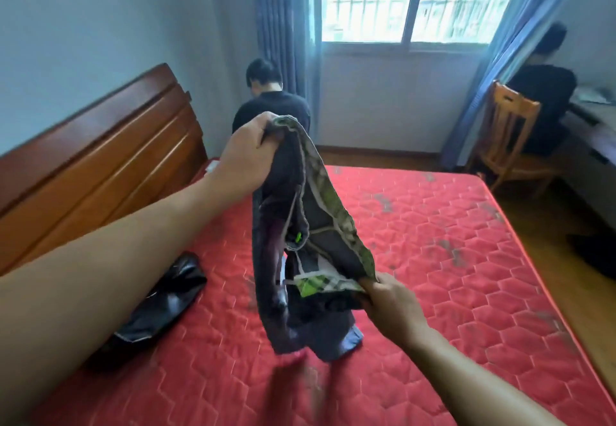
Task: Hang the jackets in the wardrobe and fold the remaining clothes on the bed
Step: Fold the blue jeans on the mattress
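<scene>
Left hand (248,152) high at centre frame, fingers clamped on the dark garment (293,259)'s waistband; right hand (388,302) lower right, pinching the green-check edge. Stretched taut over the red bed (450,259), likely to straighten it for folding. Black garment (163,302) waits lower left.

Soft cloth over quilted fabric, polished wood behind.

The dark garment (293,225) is matt woven cloth with a green plaid lining and a corded drawstring; the red mattress (433,259) is stitched, quilted fabric, smudged grey in patches. A black garment (166,302) lying on it looks smooth with a slight sheen. The headboard (100,145) is glossy varnished wood, the chair (510,139) paler wood, and the curtains (276,25) are matt blue cloth.
</scene>
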